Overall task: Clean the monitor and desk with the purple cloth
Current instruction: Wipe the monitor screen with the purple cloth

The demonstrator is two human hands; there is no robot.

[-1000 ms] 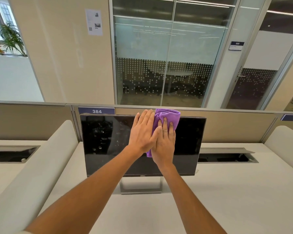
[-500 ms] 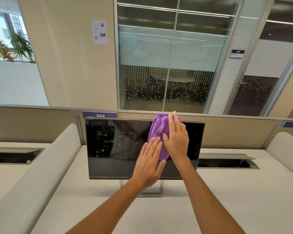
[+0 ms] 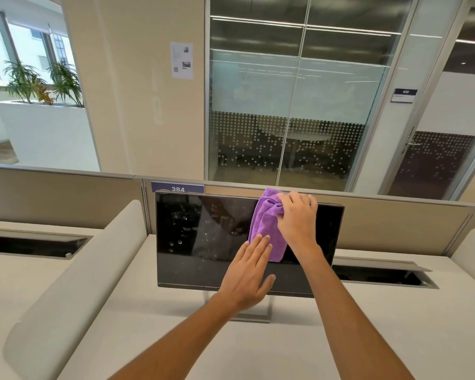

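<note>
A black monitor stands on the pale desk, its screen dark and marked with smudges on the left half. The purple cloth hangs against the upper right part of the screen. My right hand grips the cloth's bunched top at the monitor's upper edge. My left hand lies flat with straight fingers, its fingertips pressing the cloth's lower end against the screen.
A beige partition with the label 384 runs behind the monitor. Padded dividers flank the desk. Open cable troughs lie at desk level on both sides. The monitor's stand sits behind my left wrist.
My right hand slid the cloth up to the monitor's top edge and to the right. My left hand dropped from beside it to the cloth's lower end. The camera tilted upward.
</note>
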